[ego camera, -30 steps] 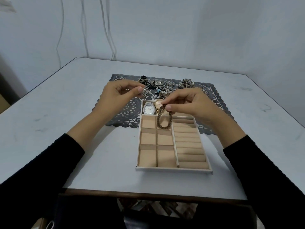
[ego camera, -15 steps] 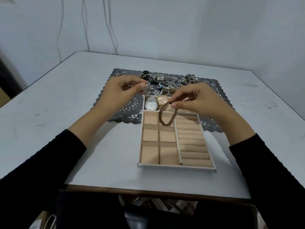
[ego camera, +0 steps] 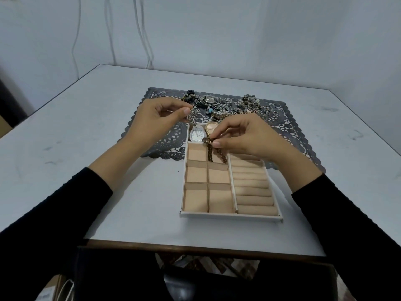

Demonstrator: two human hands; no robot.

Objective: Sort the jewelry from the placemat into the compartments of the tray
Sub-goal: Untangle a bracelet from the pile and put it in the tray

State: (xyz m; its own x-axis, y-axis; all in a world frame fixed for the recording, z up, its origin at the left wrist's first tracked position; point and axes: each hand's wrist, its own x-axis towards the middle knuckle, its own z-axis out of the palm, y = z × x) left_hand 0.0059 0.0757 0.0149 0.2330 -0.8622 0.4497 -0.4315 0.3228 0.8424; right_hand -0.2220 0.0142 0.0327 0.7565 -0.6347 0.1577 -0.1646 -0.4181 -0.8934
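Note:
A beige compartment tray (ego camera: 230, 215) lies on the table, its far end over the dark lace placemat (ego camera: 165, 144). My right hand (ego camera: 243, 135) pinches a brown beaded bracelet (ego camera: 219, 154) whose loop hangs down into a square compartment in the tray's upper row. My left hand (ego camera: 156, 118) pinches a silver fan-shaped piece (ego camera: 191, 117) just above the tray's far left corner. A silver watch (ego camera: 197, 135) and a gold watch (ego camera: 211, 127) lie in the tray's far compartment. A heap of jewelry (ego camera: 221, 105) sits on the placemat behind the tray.
The white table (ego camera: 76, 148) ends in a front edge close to my body. A row of padded ring rolls (ego camera: 251, 187) fills the tray's right side. Cables hang down the wall behind the table.
My right hand has lowered the beaded bracelet, so its loop now dips into the square compartment instead of hanging above it. My left hand stays near the tray's far corner, still holding the silver piece.

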